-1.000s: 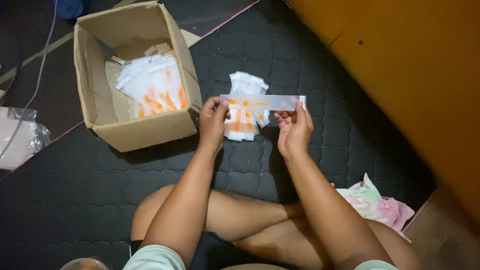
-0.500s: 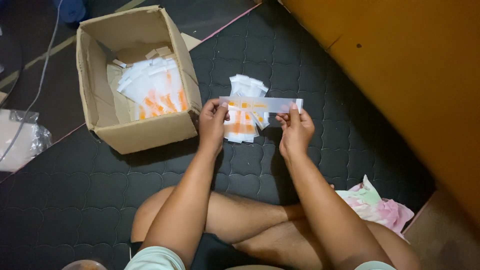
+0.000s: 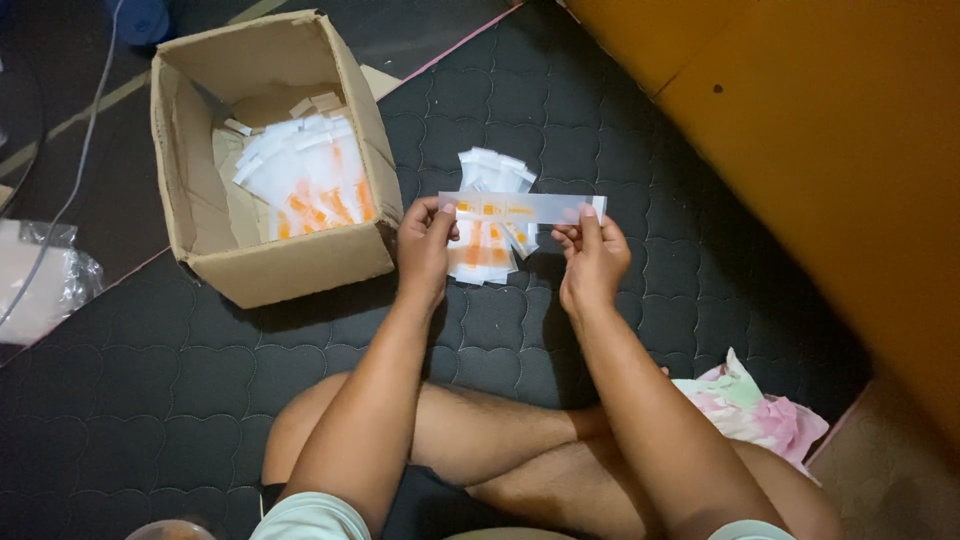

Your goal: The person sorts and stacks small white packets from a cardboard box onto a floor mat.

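Beside the cardboard box (image 3: 270, 265) of packets (image 3: 305, 180), both hands' grips pinch a strip (image 3: 520, 208).

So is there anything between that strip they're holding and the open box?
Nothing visible. Both hands, left hand and right hand, hold the strip above a small pile of packets; the cardboard box sits just left, open.

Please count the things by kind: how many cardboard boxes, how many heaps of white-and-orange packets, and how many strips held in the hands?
Cardboard box: 1
Heaps of packets: 2, one in the box, one on the mat
Strip held between left hand and right hand: 1
Total: 4
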